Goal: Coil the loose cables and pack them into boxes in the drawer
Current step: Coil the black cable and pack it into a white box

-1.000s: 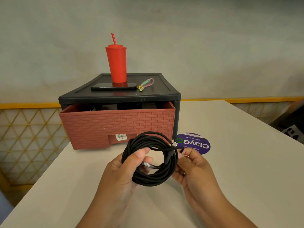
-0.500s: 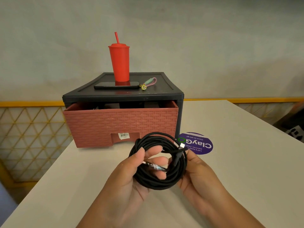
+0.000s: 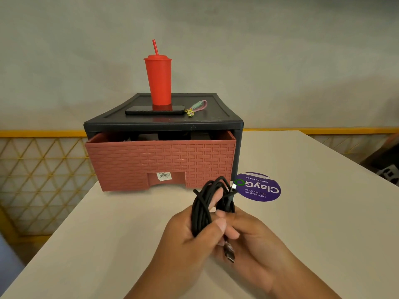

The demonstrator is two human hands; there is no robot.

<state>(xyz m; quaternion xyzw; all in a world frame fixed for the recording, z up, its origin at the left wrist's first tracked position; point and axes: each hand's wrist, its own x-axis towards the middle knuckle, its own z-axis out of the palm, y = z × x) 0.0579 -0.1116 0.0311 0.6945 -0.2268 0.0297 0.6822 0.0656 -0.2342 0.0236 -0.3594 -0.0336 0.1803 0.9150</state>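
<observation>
Black cable (image 3: 200,212) coil clamped in left hand (image 3: 190,242), long axis 12-to-6; right hand (image 3: 257,242) grips its plug end; drawer (image 3: 159,160) ajar at 11 o'clock, left nearer.

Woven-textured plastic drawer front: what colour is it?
Terracotta pink woven-textured drawer front; shows best in the head view.

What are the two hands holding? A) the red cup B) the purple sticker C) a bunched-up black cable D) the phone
C: the left hand and right hand both grip the black cable, while the red cup and phone sit on the drawer unit.
</observation>
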